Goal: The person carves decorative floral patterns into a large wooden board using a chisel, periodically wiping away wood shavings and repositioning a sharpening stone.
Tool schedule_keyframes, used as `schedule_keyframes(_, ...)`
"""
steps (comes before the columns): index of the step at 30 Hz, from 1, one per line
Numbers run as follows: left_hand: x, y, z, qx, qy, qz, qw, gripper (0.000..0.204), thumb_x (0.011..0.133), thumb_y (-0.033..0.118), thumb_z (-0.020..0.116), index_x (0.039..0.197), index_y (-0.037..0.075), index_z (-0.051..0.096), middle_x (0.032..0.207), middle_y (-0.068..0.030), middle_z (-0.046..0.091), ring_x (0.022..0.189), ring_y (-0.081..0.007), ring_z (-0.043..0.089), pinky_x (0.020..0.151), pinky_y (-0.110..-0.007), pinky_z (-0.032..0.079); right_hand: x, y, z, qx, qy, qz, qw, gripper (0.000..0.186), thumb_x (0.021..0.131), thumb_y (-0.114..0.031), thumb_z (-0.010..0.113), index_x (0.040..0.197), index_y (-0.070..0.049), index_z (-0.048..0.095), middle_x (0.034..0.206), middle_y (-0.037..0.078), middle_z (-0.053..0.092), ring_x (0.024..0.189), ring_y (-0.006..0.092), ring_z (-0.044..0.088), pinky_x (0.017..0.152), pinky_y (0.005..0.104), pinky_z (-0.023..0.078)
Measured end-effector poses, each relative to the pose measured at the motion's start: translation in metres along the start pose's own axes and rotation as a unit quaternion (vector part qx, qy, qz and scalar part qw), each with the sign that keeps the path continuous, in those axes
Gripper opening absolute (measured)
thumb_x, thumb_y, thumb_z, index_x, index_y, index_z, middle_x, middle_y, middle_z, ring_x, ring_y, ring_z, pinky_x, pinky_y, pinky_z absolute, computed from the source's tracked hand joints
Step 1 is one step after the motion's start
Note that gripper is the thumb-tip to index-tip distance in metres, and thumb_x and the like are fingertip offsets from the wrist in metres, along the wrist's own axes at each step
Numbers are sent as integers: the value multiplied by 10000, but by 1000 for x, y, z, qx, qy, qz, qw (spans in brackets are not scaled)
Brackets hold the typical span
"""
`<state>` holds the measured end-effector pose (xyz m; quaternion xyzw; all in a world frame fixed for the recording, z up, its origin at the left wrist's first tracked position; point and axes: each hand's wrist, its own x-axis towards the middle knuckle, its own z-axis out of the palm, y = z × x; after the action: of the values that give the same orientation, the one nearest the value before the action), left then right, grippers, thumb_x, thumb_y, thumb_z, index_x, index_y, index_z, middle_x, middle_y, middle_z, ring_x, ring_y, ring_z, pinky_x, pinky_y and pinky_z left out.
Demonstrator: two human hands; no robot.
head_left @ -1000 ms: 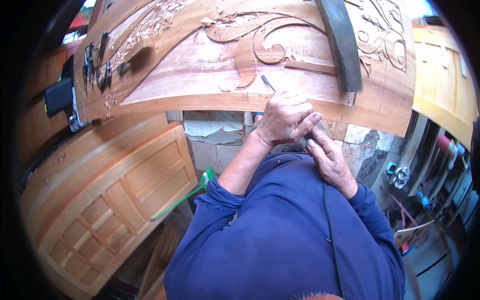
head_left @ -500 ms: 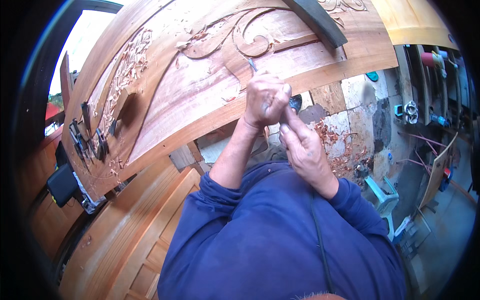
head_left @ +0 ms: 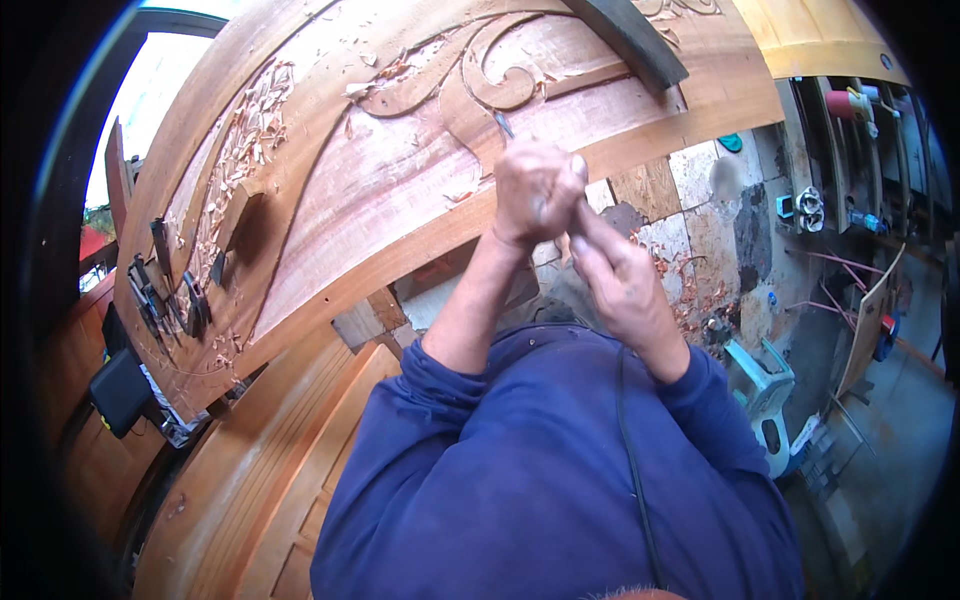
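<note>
A large reddish wooden panel [head_left: 380, 190] carved with scrolls and leaves lies tilted across the top of the view. My left hand [head_left: 535, 190] is clenched around a carving chisel [head_left: 503, 124], whose thin metal blade sticks up toward the scroll carving. My right hand [head_left: 620, 285] sits just below and right of it, fingers touching the lower end of the tool's handle, which is hidden inside the hands. Both blue sleeves [head_left: 560, 470] come up from the lower edge.
Wood chips [head_left: 245, 140] litter the panel's left part. Several dark chisels [head_left: 165, 290] lie at its left end. A dark bar [head_left: 630, 40] rests on the panel top right. A panelled wooden door [head_left: 250, 480] lies below left. Tools and cables crowd the right-hand floor [head_left: 860, 330].
The view has swung, so the panel looks more tilted. My hands have lifted slightly off the panel's edge, still together on the chisel.
</note>
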<state>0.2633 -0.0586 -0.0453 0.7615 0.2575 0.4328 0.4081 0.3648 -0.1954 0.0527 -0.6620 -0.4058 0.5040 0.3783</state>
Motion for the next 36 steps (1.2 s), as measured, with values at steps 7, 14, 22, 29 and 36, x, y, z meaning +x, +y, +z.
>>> schedule_keyframes(7, -6, 6, 2, 4, -17, 9, 1000, 376, 942, 202, 559, 579, 104, 550, 555, -92, 547, 524, -297, 549, 617, -434, 437, -10, 5, -4, 18, 13, -35, 999, 450, 1094, -46, 556, 1527, 70, 519, 1106, 155, 757, 964, 117, 685, 890, 285, 551)
schedule_keyframes(14, -3, 9, 3, -46, 65, -35, 996, 409, 978, 231, 447, 606, 97, 554, 611, -68, 590, 587, -266, 545, 717, -414, 424, -2, 2, 7, 115, -11, 51, 992, 481, 1105, -70, 548, 1564, 53, 479, 1205, 173, 738, 998, 135, 699, 898, 271, 552)
schedule_keyframes(22, -2, 34, -43, 39, 107, 88, 990, 401, 942, 322, 487, 630, 83, 565, 611, -81, 556, 586, -248, 507, 791, -432, 445, -10, -21, 4, 9, -103, -39, 994, 511, 1084, -166, 597, 1575, -48, 511, 1221, 171, 774, 1138, 252, 750, 1259, 665, 112)
schedule_keyframes(29, -2, 14, 8, 103, -44, 30, 993, 341, 929, 215, 609, 600, 143, 554, 584, -29, 490, 574, -250, 515, 671, -422, 437, 2, 30, -6, 115, -12, 22, 993, 459, 1056, -69, 567, 1502, 40, 558, 1159, 209, 778, 1081, 374, 734, 1275, 590, 202)
schedule_keyframes(36, -11, 22, 13, 66, -54, 41, 996, 310, 924, 245, 660, 640, 134, 602, 608, -52, 493, 586, -258, 497, 699, -409, 461, -9, 41, -20, 103, -21, 12, 994, 440, 1069, -42, 560, 1496, 60, 543, 1245, 209, 736, 938, 306, 672, 1026, 435, 477)
